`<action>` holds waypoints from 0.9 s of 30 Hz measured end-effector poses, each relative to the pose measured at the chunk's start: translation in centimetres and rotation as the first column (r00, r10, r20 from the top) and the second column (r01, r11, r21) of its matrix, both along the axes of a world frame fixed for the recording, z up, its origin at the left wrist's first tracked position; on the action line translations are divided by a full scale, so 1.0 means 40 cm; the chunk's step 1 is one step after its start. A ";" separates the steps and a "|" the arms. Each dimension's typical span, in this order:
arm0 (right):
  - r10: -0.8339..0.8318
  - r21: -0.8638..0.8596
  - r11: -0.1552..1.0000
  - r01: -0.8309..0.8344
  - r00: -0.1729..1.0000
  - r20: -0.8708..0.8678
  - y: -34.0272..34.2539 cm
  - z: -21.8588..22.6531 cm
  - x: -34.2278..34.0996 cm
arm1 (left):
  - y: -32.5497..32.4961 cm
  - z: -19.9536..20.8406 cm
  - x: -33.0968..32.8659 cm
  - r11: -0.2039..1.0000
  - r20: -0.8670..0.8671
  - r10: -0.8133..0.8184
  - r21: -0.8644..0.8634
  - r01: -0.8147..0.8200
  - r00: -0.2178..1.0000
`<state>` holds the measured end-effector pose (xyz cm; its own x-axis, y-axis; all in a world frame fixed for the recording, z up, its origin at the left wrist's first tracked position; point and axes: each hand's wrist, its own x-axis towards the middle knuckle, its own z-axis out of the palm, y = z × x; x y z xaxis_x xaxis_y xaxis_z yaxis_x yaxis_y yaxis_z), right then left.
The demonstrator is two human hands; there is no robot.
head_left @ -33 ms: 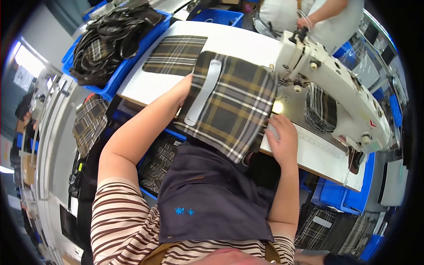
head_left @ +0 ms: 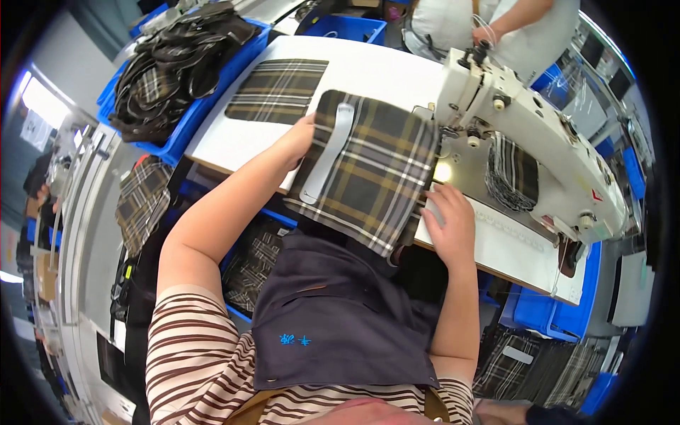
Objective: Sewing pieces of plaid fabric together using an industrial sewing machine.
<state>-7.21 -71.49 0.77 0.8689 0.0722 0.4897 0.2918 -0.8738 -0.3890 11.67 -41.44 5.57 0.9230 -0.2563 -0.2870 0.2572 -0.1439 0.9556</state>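
A dark plaid fabric panel (head_left: 375,166) with olive and white lines lies across the front of the white sewing table, its near corner hanging past the edge. On its left side sits a pale grey curved strip (head_left: 329,152). My left hand (head_left: 301,140) pinches the panel's left edge, with some fingers hidden by cloth. At the right edge, my right hand (head_left: 451,221) rests with fingers extended, touching or very near the cloth. The sewing machine (head_left: 524,134) stands to the right, its lit needle area beside the panel's right edge.
Another plaid piece (head_left: 278,88) lies at the table's back left. A blue bin (head_left: 180,134) of dark pieces stands left. Bundled plaid pieces (head_left: 511,172) sit under the machine arm. Blue crates (head_left: 545,315) stand lower right. Across the table, a person in white (head_left: 528,35) works.
The panel's upper left corner has dropped slightly toward me, and the cloth lies a little flatter. My left hand shows more at its edge; my right hand is nearly still.
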 end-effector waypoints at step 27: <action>0.069 -0.123 0.990 -0.064 0.997 0.038 -0.058 0.019 0.124 | -0.325 -0.146 -0.029 0.893 0.763 -0.432 0.437 0.108 0.481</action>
<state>-2.23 -73.80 1.51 0.8390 0.1905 0.5096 0.3649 -0.8919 -0.2673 10.52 -54.45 -0.27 0.6663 -0.5907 0.4551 -0.7230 -0.3620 0.5884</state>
